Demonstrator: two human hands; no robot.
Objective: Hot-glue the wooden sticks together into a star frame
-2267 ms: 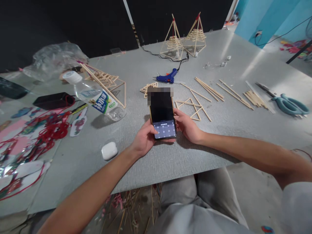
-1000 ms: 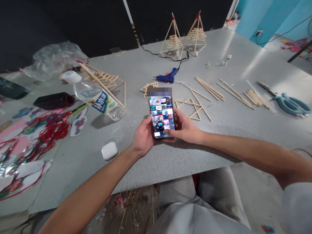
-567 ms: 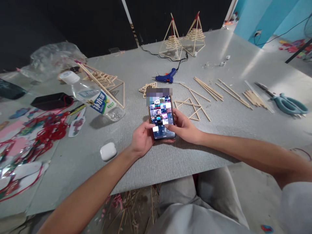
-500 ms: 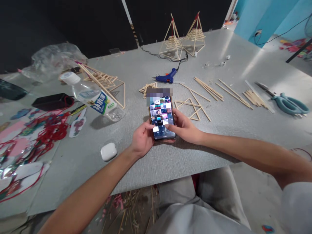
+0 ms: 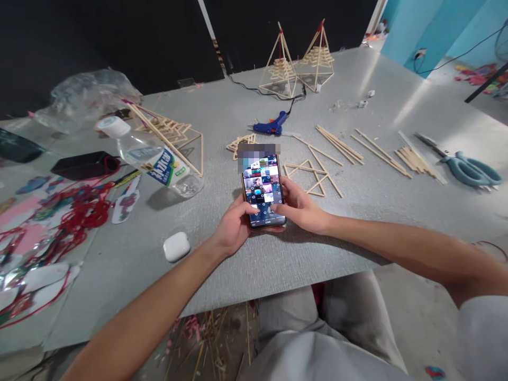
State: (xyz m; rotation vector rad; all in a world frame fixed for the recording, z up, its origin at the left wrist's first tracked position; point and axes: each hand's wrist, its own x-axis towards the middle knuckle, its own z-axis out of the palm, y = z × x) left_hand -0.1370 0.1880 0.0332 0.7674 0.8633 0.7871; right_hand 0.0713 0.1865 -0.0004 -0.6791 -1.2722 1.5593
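Observation:
A lit smartphone (image 5: 265, 193) is held upright between both hands, its screen filled with a grid of small pictures; its top is blurred out. My left hand (image 5: 234, 225) grips the lower left edge, thumb over the screen. On the other side, my right hand (image 5: 304, 206) is wrapped round the lower right edge, its thumb on the glass. The fingers behind the phone are mostly hidden. Just past the right hand lies a star-shaped stick frame (image 5: 307, 177). A smaller stick frame (image 5: 240, 145) sits behind the phone, partly covered.
Beyond the phone are a blue glue gun (image 5: 270, 126) and stick pyramids (image 5: 281, 69). Loose sticks (image 5: 339, 144) and scissors (image 5: 472, 168) lie right. A tilted bottle (image 5: 153, 161), a white case (image 5: 177, 247) and red cords (image 5: 85, 219) are left.
My left thumb has shifted slightly right over the screen, and the pictures near the bottom of the grid look darker. Both hands keep their hold on the smartphone.

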